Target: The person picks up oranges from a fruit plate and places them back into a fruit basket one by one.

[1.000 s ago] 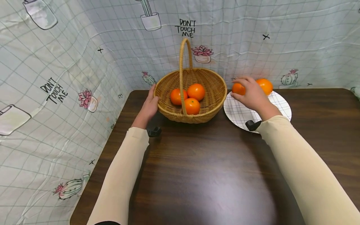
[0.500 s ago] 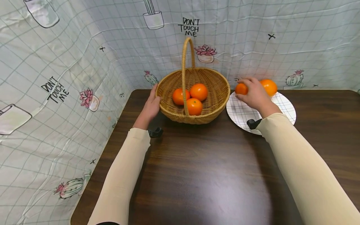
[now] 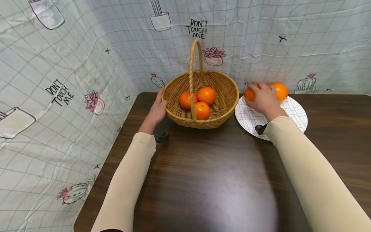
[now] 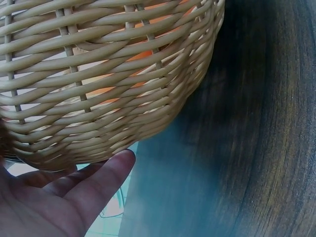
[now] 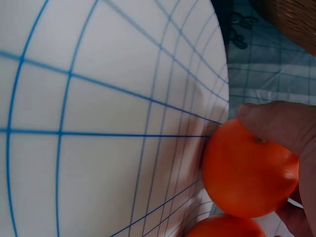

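A wicker basket (image 3: pixel 208 124) with a tall arched handle stands at the back of the table, several oranges (image 3: pixel 206 95) inside it. My left hand (image 3: pixel 156 109) grips its left side at the rim; in the left wrist view the fingers (image 4: pixel 111 170) lie against the woven wall (image 4: pixel 123 94). To the right, my right hand (image 3: pixel 264 99) holds an orange over the far left part of a round white plate (image 3: pixel 293 111) with a blue grid. In the right wrist view the thumb presses the top of that orange (image 5: pixel 249 170). A second orange (image 3: pixel 280 91) sits beside it on the plate.
The dark wooden table (image 3: pixel 208 174) spreads in front of both arms. A white grid-patterned cloth (image 3: pixel 252 38) with cactus drawings hangs behind the table and along its left side. Small black wrist devices (image 3: pixel 261 129) sit under the cuffs.
My right hand's fingers have come down over the left orange on the plate and closed around it. The left hand stays at the basket; the head view has shifted slightly.
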Tool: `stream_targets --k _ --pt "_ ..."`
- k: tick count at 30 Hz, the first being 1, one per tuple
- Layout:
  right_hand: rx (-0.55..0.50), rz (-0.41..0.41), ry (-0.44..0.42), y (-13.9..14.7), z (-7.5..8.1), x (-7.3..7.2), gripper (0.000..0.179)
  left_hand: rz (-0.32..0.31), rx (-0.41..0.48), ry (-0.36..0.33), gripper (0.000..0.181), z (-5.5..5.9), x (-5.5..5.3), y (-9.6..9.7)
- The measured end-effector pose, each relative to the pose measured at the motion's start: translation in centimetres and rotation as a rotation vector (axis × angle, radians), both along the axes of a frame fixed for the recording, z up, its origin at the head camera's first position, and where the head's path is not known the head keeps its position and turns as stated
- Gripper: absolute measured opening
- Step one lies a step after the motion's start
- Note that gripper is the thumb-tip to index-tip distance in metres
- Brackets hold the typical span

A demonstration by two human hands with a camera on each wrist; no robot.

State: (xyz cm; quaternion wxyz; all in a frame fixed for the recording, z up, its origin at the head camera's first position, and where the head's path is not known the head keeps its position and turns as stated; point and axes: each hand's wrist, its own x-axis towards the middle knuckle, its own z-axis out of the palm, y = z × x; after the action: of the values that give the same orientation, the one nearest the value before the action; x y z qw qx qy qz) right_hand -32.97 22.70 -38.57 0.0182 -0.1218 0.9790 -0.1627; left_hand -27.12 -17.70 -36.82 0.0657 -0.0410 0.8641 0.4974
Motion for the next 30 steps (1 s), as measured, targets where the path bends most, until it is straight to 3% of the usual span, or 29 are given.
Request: stream_targets --k 15,19,30 --pt "-0.076 -0.009 0.132 0.2 -1.3 0.5 0.056 0.006 0.012 0.012 0.062 -0.2 -0.1 0.0" --pt "-0.118 -0.014 0.168 0.1 -1.2 1.0 0.056 -0.001 0.006 0.008 0.063 -0.1 -0.1 0.1" --pt "-0.193 -0.006 0.168 -0.4 0.3 1.9 0.059 0.009 0.008 -0.016 0.062 0.0 -0.1 0.0"
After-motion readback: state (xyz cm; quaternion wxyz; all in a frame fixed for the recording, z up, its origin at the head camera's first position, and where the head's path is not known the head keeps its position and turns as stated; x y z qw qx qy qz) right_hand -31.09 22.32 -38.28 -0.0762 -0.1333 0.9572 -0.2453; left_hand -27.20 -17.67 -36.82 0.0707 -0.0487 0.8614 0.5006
